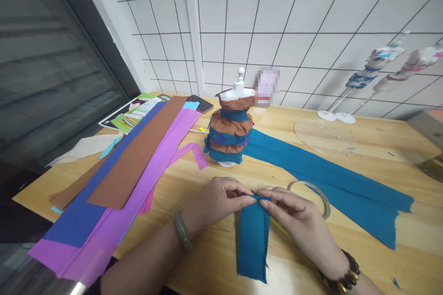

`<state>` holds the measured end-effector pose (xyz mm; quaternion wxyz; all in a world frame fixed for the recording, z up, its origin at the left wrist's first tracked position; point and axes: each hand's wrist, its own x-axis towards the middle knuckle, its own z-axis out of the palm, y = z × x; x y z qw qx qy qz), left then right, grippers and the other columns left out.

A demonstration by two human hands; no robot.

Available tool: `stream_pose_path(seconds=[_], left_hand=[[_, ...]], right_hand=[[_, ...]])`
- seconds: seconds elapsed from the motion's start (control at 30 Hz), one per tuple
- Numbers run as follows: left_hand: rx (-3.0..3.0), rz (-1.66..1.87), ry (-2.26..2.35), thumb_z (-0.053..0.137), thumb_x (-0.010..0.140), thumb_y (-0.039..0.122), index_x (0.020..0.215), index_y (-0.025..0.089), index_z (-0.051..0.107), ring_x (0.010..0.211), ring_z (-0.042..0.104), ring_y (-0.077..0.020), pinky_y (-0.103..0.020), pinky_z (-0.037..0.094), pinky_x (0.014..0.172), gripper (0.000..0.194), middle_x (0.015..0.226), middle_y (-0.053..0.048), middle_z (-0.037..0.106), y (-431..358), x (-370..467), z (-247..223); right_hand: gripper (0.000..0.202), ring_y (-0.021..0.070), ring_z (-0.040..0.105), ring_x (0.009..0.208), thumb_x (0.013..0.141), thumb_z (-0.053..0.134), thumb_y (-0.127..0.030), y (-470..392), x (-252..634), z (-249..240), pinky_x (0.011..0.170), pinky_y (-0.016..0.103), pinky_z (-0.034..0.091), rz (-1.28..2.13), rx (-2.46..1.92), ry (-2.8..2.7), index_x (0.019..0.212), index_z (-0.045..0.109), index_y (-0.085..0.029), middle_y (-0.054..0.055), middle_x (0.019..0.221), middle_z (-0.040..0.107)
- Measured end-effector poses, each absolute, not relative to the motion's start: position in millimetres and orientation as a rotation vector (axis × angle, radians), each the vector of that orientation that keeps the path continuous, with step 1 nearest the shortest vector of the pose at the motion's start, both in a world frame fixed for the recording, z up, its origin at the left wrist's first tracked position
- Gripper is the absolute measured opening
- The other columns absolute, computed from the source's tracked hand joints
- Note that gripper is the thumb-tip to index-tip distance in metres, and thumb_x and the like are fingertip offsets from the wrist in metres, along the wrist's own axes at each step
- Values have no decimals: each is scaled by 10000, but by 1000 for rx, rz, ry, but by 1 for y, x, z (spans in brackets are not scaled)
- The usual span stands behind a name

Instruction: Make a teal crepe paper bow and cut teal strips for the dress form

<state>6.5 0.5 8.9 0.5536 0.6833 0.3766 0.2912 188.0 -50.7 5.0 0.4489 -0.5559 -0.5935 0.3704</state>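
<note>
My left hand (221, 200) pinches the top left corner of a teal strip (253, 244), which hangs down toward the table's front edge. At the strip's top right corner, my right hand (294, 214) pinches it too, with the fingertips of both hands nearly touching. The strip's top edge looks folded or gathered between them. Behind the hands stands a small white dress form (238, 92) wrapped in brown and teal bands. Partly behind my right hand lies a clear tape roll (325, 200).
Long brown, blue and purple strips (138, 170) cover the left of the wooden table. A wide teal strip (332, 175) runs rightward from the dress form. Leaflets and a phone (200, 103) lie at back left; two wrapped forms (367, 69) stand at back right.
</note>
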Motion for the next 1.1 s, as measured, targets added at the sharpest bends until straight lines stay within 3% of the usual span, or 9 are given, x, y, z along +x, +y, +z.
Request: stream_pose_path(seconds=[0.13,0.27,0.47,0.7,1.1], left_hand=[[1607,683,900,641,710,298,878,160,686,682,567,-121,-212,443,597,221,776,-33,654,0,7,5],[1595,717,906,618,730,280,813,145,686,724,602,-139,-231,467,650,173,796,-46,681,1,8,2],[1479,706,855,617,731,263,863,142,681,810,628,-158,-252,483,734,191,874,-58,696,3,7,2],[1418,700,887,611,727,249,850,129,668,669,589,-122,-218,443,603,181,721,-40,666,5,6,4],[1373,727,871,605,709,237,776,128,681,596,558,-103,-209,432,566,149,664,-32,651,3,7,12]], right_hand=[[144,205,649,814,737,648,-313,-51,189,4,717,309,535,918,-1354,-1490,840,714,-236,71,869,706],[129,202,641,808,751,635,-314,-51,189,3,707,310,527,940,-1342,-1488,820,702,-228,71,856,697],[164,212,641,822,749,626,-352,-51,190,5,702,309,532,1000,-1344,-1433,809,700,-218,79,870,694],[204,194,647,763,715,651,-396,-52,191,8,673,280,528,1136,-1388,-1288,806,710,-222,64,832,712],[148,195,625,807,729,655,-352,-52,197,3,705,287,497,1329,-1340,-1132,805,706,-236,33,742,683]])
